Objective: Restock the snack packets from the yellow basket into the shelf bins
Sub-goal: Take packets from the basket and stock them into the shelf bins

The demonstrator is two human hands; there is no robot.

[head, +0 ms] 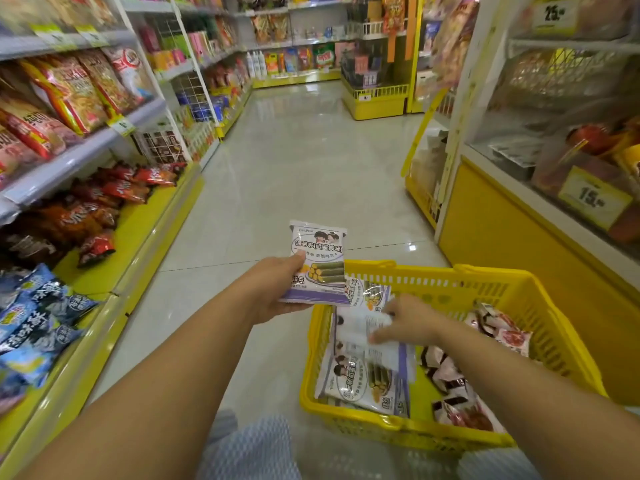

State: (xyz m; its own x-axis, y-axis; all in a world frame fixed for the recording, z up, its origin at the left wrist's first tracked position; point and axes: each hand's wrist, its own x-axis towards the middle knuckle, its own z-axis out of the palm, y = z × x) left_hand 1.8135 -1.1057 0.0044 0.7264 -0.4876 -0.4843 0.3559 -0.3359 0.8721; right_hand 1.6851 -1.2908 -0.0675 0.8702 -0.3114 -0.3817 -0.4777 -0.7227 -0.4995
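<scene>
Left arm reaches forward from 7 o'clock, forearm bare. The left hand (273,292) grips one seaweed-roll packet (318,251), purple and white, upright and facing the camera. The thumb lies across the packet's left front edge and the fingers are behind it. This packet is in the air over the floor (294,168), just outside the 10 o'clock corner of the yellow basket (485,275).

Right arm comes in from 5 o'clock and slopes down into the basket. The right hand (407,320) is palm down with bent fingers on a white packet (360,336) lying back-side up. The hand is blurred, so it is unclear whether it pinches this packet or only rests on it.

The basket stands on the tiled floor at 5 o'clock of the view.

Count of purple-and-white packets inside, along the basket's 9 o'clock side:
- The one under the right hand.
- A far packet (372,292) by the rim at 11 o'clock.
- A near packet (363,382) face up at 7 o'clock.

That makes three showing, four with the held one. Edges beneath them hint at more, which cannot be counted.

Pink-and-white small packets (450,379) are heaped from 2 to 5 o'clock in the basket. They overlap, so their number is unclear.

The low yellow shelf bin (104,271) runs along 8 to 9 o'clock. It holds blue packets (38,317) nearest and red packets (131,185) farther along.
</scene>
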